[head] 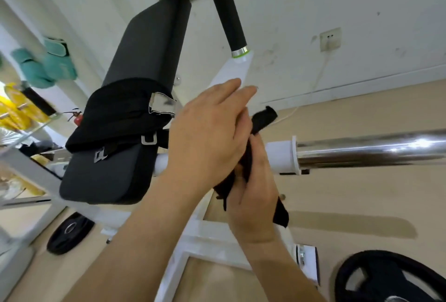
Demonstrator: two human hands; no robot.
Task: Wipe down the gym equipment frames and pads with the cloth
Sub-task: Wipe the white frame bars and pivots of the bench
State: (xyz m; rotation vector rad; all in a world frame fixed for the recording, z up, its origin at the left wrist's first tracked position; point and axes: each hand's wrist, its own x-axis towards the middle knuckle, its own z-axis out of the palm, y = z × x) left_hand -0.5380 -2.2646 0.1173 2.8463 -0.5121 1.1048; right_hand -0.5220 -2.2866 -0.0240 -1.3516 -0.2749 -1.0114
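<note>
A black cloth (261, 119) is bunched between both my hands at the middle of the view. My right hand (253, 188) grips its lower part, and a loose end hangs below the wrist. My left hand (207, 132) lies over the top of the cloth with fingers stretched toward the white frame arm (235, 72). Both hands hover in front of the white tube (281, 155) that carries the chrome sleeve (371, 150). A black pad (149, 43) rises to the left, with a black bag (115, 113) strapped over it.
A black foam handle (228, 14) with a chrome cap points up behind the hands. Black weight plates lie on the floor at the lower left (68, 233) and lower right (391, 277). Teal gloves (48, 62) hang at the left. A wall socket (330, 39) is at the right.
</note>
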